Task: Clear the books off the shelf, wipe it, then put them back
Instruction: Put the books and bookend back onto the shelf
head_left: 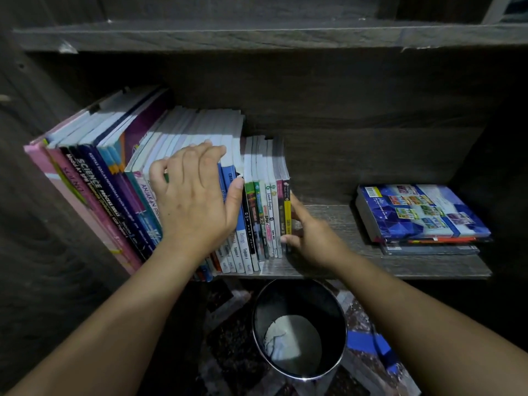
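1. Books (pixel 108 178) stand in a tight, leaning row at the left of the shelf (pixel 328 224), spines outward. A flat stack (pixel 423 212) lies well apart at the right.
2. The left hand (pixel 194 195) has its grip curled over the top edges mid-row, thumb pressing a blue spine. The right hand (pixel 311 238) has its grip pinching the row's end volumes low down.
3. The thin paperbacks look floppy singly, but heavy and slippery as a bundle. Squeezing from both ends should suit best.
4. A bin (pixel 253 324) on the floor below holds something pale, perhaps crumpled paper.
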A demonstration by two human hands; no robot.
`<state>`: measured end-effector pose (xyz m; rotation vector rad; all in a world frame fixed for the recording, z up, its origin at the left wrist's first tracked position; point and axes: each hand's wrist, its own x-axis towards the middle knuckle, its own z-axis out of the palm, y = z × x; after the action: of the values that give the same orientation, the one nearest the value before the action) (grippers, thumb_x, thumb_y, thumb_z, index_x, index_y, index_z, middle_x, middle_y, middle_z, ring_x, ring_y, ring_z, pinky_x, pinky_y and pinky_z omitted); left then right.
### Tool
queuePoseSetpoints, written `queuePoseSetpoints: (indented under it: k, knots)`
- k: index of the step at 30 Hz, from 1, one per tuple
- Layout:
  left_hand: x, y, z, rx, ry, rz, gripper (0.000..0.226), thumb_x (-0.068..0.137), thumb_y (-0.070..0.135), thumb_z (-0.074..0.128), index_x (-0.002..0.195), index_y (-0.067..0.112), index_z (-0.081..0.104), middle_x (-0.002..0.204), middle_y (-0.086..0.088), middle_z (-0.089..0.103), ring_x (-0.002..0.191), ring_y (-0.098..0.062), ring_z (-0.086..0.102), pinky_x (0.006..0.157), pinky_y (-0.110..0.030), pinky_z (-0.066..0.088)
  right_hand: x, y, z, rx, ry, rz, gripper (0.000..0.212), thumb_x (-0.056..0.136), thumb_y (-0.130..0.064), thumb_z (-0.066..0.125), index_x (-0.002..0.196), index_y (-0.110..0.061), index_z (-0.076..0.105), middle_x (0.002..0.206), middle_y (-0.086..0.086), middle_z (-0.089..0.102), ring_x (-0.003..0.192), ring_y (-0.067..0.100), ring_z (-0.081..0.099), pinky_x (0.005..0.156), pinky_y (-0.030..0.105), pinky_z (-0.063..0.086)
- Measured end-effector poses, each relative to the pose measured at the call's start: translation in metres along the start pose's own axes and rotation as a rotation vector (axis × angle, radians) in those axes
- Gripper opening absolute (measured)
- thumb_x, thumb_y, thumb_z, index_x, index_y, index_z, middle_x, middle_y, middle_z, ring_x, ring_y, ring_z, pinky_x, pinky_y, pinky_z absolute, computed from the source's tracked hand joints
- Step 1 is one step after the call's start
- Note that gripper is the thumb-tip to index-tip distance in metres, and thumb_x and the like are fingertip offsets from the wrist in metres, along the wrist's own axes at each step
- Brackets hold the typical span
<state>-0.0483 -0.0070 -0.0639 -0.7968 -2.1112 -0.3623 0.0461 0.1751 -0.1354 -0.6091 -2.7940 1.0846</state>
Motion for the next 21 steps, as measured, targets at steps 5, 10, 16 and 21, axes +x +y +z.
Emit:
queuePoseSetpoints:
  k: [5, 10, 16, 21]
  knots:
    - [0.0, 0.0, 0.001, 0.0, 0.015, -0.004, 0.05, 0.094, 0.044, 0.038, 0.126, 0.008, 0.051, 0.124, -0.012, 0.055, 0.112, -0.028, 0.047, 0.092, -0.042, 0.023, -0.007, 0.001, -0.029, 0.016, 0.047, 0.065, 0.083, 0.088, -0.028, 0.068, 0.15, -0.042, 0.015, 0.14, 0.003, 0.049, 0.113, 0.018, 0.055, 0.101, 0.039, 0.044]
    - [0.001, 0.004, 0.002, 0.011, 0.027, -0.032, 0.048, 0.092, 0.043, 0.041, 0.124, 0.008, 0.05, 0.12, -0.013, 0.055, 0.11, -0.03, 0.045, 0.092, -0.042, 0.022, -0.02, 0.05, -0.074, -0.62, 0.203, 0.212, 0.062, 0.088, -0.041, 0.061, 0.143, -0.027, 0.036, 0.144, 0.007, 0.039, 0.131, 0.028, 0.037, 0.106, 0.048, 0.037]
    - [0.005, 0.011, 0.0, 0.019, 0.032, -0.095, 0.049, 0.085, 0.041, 0.042, 0.119, 0.006, 0.05, 0.107, -0.015, 0.053, 0.1, -0.031, 0.04, 0.092, -0.042, 0.021, -0.03, 0.102, -0.091, -0.881, 0.101, 0.351, 0.086, 0.087, -0.038, 0.065, 0.152, -0.032, 0.01, 0.158, 0.012, 0.013, 0.144, 0.035, 0.014, 0.115, 0.053, 0.019]
    - [0.005, 0.013, 0.001, 0.018, 0.052, -0.105, 0.048, 0.085, 0.04, 0.043, 0.117, 0.005, 0.052, 0.105, -0.014, 0.053, 0.098, -0.03, 0.04, 0.09, -0.042, 0.021, -0.031, 0.116, -0.103, -0.792, 0.074, 0.303, 0.084, 0.09, -0.022, 0.062, 0.153, -0.033, 0.007, 0.159, 0.006, 0.018, 0.145, 0.03, 0.019, 0.116, 0.046, 0.023]
